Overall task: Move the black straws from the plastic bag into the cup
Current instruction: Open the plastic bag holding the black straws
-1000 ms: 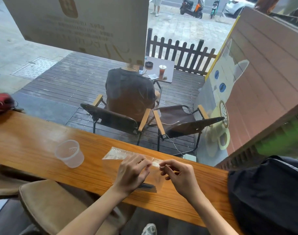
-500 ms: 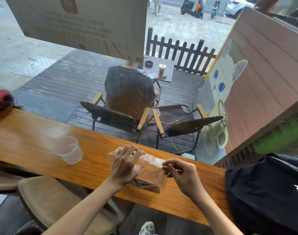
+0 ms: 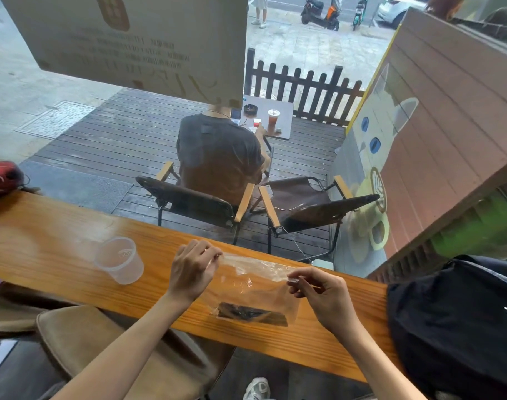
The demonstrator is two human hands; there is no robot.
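Forearms reach in from the bottom of my view, both bare, angled up toward the middle of the wooden counter [image 3: 58, 226]. The left hand [image 3: 190, 274] is raised off the wood with its back to me, fingers curled, pinching the left top corner of the plastic bag [image 3: 258, 287]. The right hand [image 3: 323, 293] mirrors it: thumb and forefinger pinch the bag's right top corner, the other fingers curled underneath. Between the two pinches the bag's mouth is stretched taut, and the clear film hangs down to the counter.

I see the black straws [image 3: 250, 313] as a dark bundle lying across the bottom of the bag, near the counter's near edge. The cup [image 3: 120, 264], clear plastic and upright, stands on the wood to the left of the left hand, apart from the bag.

A black bag [image 3: 454, 327] sits on the counter's right end, close to the right wrist. A red object [image 3: 1, 177] rests at the far left end. A tan stool [image 3: 116, 350] shows below the counter under the left forearm.

Beyond the counter a window looks onto a dark wooden deck, where a person [image 3: 220, 157] sits in a folding chair [image 3: 194, 200] with their back to me.
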